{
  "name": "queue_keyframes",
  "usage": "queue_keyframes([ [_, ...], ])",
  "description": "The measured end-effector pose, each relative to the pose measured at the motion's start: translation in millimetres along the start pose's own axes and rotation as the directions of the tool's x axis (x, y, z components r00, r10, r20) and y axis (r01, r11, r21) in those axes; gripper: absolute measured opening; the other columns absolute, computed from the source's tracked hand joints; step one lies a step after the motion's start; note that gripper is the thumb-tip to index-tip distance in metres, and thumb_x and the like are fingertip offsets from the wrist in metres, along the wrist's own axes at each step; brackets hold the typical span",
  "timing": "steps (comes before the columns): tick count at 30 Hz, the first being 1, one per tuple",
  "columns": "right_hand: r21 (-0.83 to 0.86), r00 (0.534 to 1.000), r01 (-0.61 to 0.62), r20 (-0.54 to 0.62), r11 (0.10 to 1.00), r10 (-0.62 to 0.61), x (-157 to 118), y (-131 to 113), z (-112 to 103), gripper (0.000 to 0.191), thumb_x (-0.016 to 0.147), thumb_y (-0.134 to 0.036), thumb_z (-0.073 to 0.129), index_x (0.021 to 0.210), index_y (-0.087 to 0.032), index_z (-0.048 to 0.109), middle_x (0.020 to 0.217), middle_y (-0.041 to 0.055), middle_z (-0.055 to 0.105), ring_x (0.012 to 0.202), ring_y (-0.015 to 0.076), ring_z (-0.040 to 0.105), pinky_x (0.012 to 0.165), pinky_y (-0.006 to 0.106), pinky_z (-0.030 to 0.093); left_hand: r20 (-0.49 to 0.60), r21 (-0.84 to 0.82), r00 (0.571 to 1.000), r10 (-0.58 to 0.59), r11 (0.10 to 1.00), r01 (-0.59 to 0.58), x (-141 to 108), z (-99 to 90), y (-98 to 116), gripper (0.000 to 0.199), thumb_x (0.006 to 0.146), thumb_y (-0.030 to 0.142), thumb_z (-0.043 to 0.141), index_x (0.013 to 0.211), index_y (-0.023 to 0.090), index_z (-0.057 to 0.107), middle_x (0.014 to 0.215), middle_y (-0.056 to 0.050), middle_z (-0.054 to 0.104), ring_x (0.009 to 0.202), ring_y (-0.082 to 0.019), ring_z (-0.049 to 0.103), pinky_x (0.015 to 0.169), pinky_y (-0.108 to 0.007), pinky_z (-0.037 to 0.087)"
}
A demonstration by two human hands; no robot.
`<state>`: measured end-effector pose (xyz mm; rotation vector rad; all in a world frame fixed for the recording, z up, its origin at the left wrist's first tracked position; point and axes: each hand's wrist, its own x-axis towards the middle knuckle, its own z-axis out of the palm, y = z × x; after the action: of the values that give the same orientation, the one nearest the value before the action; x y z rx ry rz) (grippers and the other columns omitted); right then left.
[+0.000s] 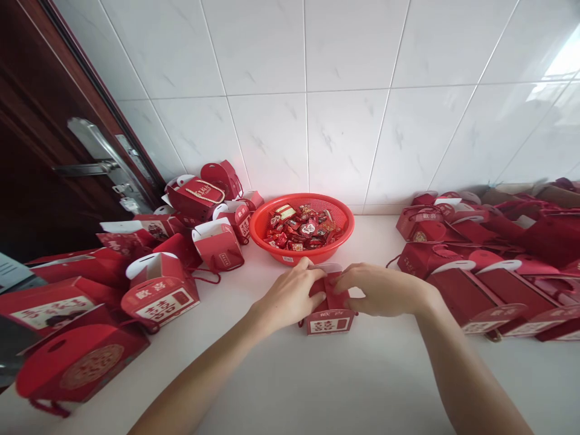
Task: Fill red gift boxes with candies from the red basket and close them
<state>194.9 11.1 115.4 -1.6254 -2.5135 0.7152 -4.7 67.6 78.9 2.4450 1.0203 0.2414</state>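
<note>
A small red candy box [329,321] stands upright on the white table, its pale front label toward me. My left hand [290,295] is at its left side, fingers bent over the top and thumb against the lid area. From the right, my right hand [378,289] curls its fingers onto the upper panel and right edge. Both hands grip the box, and they cover much of its sides. Just behind it sits a red plastic basket [257,232] of wrapped candies [301,228]. The box's inside is hidden.
On the left, several red gift boxes [161,293] crowd the table, some with flaps up and cord handles. More red boxes [475,296] stand in rows at the right. A white tiled wall [272,139] rises behind; a dark door [36,121] is at far left.
</note>
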Motion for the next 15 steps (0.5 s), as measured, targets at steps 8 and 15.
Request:
queue_keyframes([
  [8,-0.035,0.998,-0.039,0.054,0.999,0.041,5.7,-3.1,1.8,0.022,0.08,-0.007,0.055,0.072,-0.02,0.07,0.08,0.0054,0.07,0.079,0.0207,0.062,0.064,0.027,0.041,0.03,0.051,0.999,-0.025,0.998,0.024,0.0,2.7,-0.9,0.039,0.086,0.024,0.058,0.123,0.029,0.069,0.103,-0.006,0.059,0.094,-0.025,0.067,0.084,-0.035,0.053],
  [15,-0.047,0.997,-0.046,0.061,0.998,0.049,7.9,-4.9,2.1,0.02,0.077,-0.006,0.054,0.068,-0.019,0.065,0.079,0.0058,0.067,0.087,0.0209,0.06,0.065,0.025,0.039,0.041,0.093,0.998,-0.05,0.995,0.046,0.2,2.1,0.3,0.029,0.085,0.023,0.057,0.11,0.025,0.073,0.102,-0.007,0.059,0.09,-0.024,0.067,0.08,-0.034,0.053],
])
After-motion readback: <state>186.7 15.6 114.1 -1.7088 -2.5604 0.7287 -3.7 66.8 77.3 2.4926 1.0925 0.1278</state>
